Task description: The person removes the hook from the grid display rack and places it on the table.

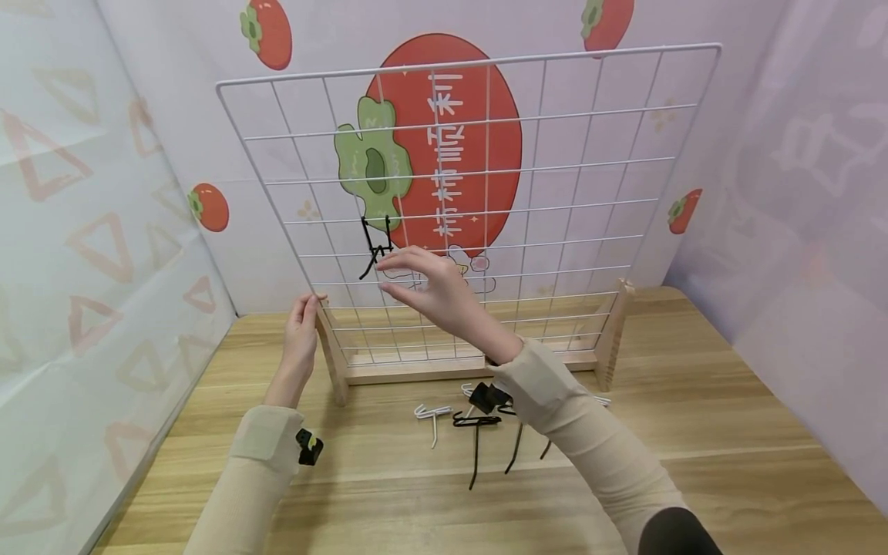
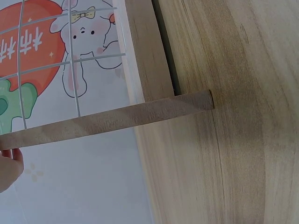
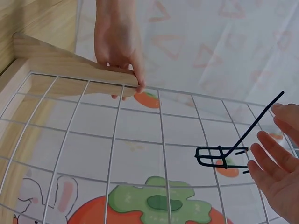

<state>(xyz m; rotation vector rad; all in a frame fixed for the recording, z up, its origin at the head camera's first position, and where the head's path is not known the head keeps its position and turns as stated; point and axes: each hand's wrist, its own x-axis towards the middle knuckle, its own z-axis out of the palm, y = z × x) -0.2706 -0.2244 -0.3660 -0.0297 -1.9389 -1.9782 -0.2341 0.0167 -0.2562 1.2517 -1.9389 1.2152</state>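
A white wire grid panel (image 1: 470,65) stands upright in a wooden stand (image 1: 333,356). My left hand (image 1: 300,343) grips the top of the stand's left upright, thumb and fingers on either side of the wood in the right wrist view. On the left part of the grid hangs a black wire hook (image 1: 375,249), its prong pointing out toward me. My right hand (image 1: 440,289) is beside this hook with thumb and fingers spread apart. In the right wrist view, the fingertips (image 3: 254,168) are right at the frame of the hook, and the thumb is near the prong's tip.
In front of the stand lie several loose hooks, among them a white hook (image 1: 433,414) and a black hook (image 1: 475,421); my right sleeve (image 1: 555,389) hides some. The wooden table (image 1: 375,501) meets a printed backdrop (image 1: 159,146) behind and at the sides.
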